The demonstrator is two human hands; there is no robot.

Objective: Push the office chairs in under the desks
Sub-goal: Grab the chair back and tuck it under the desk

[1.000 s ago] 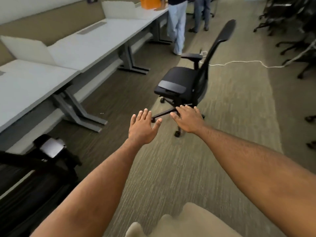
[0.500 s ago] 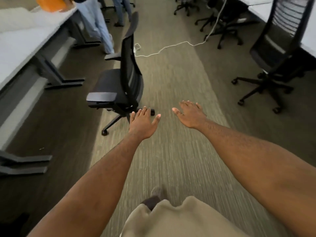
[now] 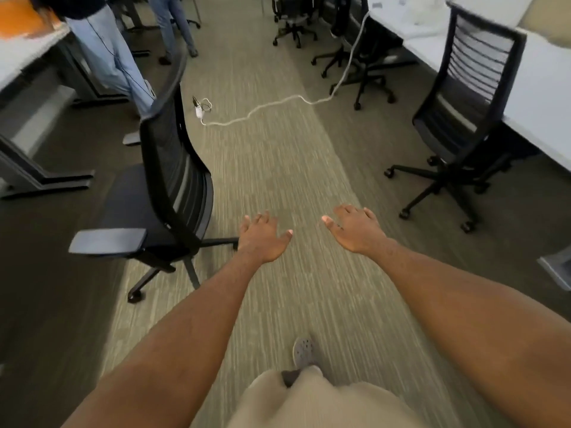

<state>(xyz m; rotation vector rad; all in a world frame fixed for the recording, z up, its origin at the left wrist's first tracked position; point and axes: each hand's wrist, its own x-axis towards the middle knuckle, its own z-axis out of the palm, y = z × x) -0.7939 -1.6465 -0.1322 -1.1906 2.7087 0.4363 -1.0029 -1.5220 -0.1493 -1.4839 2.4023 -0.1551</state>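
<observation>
Office chair [image 3: 163, 193] stands at left of frame, clear of the pale surface [image 3: 18, 57] at upper left; left hand [image 3: 262, 239] and right hand [image 3: 355, 231] hover mid-frame over carpet, fingers spread, holding nothing

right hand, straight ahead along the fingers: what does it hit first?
Nothing near. The right hand points up the carpet aisle; the first thing across that line looks like the white cable on the floor, though depth is unclear.
</observation>
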